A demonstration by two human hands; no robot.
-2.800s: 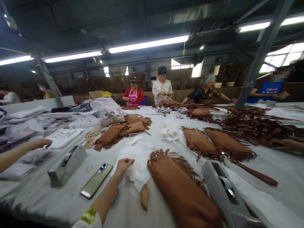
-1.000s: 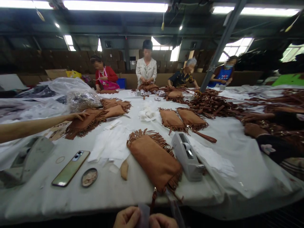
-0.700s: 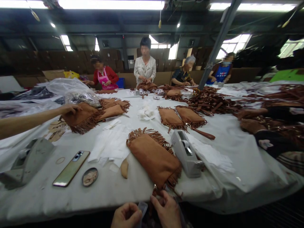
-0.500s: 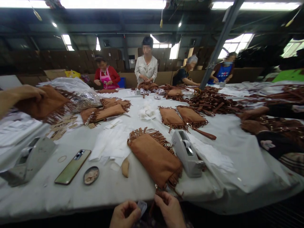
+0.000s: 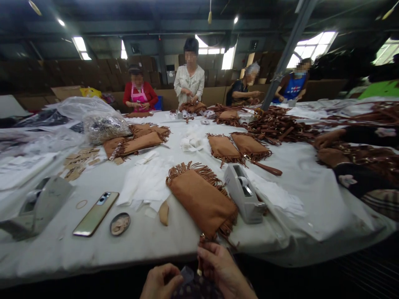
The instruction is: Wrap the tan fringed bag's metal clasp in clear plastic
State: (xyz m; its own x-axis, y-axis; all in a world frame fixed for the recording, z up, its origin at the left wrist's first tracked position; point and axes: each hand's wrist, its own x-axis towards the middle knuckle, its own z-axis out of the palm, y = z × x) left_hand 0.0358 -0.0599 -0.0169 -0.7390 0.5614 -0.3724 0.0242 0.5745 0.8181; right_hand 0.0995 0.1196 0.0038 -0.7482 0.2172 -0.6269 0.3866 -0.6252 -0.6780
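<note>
At the table's front edge, my right hand (image 5: pixel 222 268) pinches the brown wrist strap (image 5: pixel 202 254) by the metal clasp of a fringed brown pouch (image 5: pixel 204 199). The pouch lies flat on the cloth. My left hand (image 5: pixel 160 281), lower and to the left, has its thumb and fingers pinched on a small clear plastic piece (image 5: pixel 187 274). Beside the pouch on the right stands a grey tape dispenser (image 5: pixel 245 195). White tissue sheets (image 5: pixel 145 180) lie left of the pouch, and a curved tan piece (image 5: pixel 163 214) sits close to it.
Left on the table are a phone (image 5: pixel 96 214), a small round dish (image 5: pixel 120 224), a second tape dispenser (image 5: pixel 40 207) and cardboard tags (image 5: pixel 79 162). More fringed pouches (image 5: pixel 222 147) and strap piles (image 5: pixel 283 128) lie farther back. A co-worker's hands (image 5: pixel 332 149) are at right; several people stand or sit behind.
The co-worker's arm that held a fringed pouch at the left has left the view. My right hand has risen slightly along the strap, nearer the clasp; my left keeps the clear piece.
</note>
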